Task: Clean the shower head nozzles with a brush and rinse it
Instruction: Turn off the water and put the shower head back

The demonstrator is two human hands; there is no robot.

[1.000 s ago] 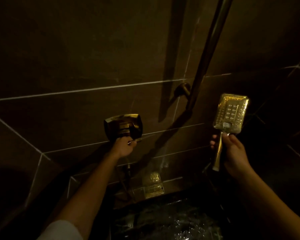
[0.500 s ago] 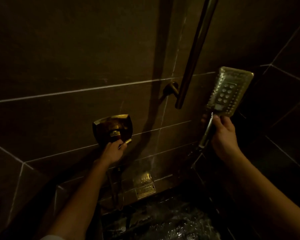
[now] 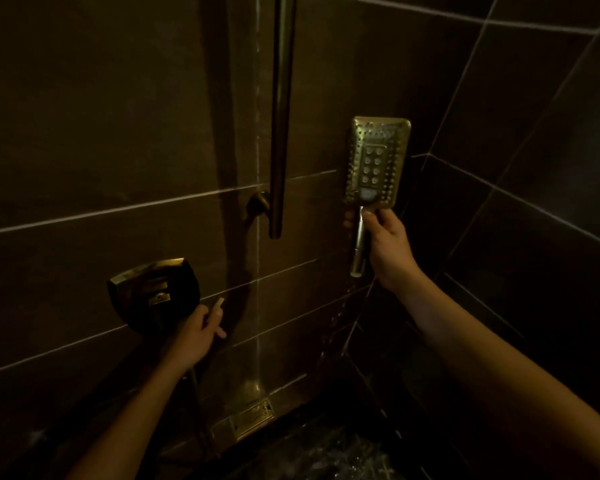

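Observation:
A gold rectangular shower head [image 3: 378, 161] is held upright against the dark tiled wall, nozzle face toward me. My right hand [image 3: 388, 251] grips its handle just below the head. Drops of water fall from the handle's lower end. Low on the left, my left hand [image 3: 196, 332] is closed around the gold lever [image 3: 218, 303] of the wall valve [image 3: 155, 292]; the lever's tip sticks out above my fingers. No brush is visible.
A vertical slide bar [image 3: 281, 116] hangs on the wall between my hands, fixed by a round bracket [image 3: 258, 202]. A hose [image 3: 196, 410] runs down below my left wrist. A gold plate [image 3: 253, 415] sits at the wall's base above rippling water [image 3: 326, 455].
My right hand has lifted the shower head higher and set it more upright. My left hand stays on the valve lever, whose tip now points more upward.

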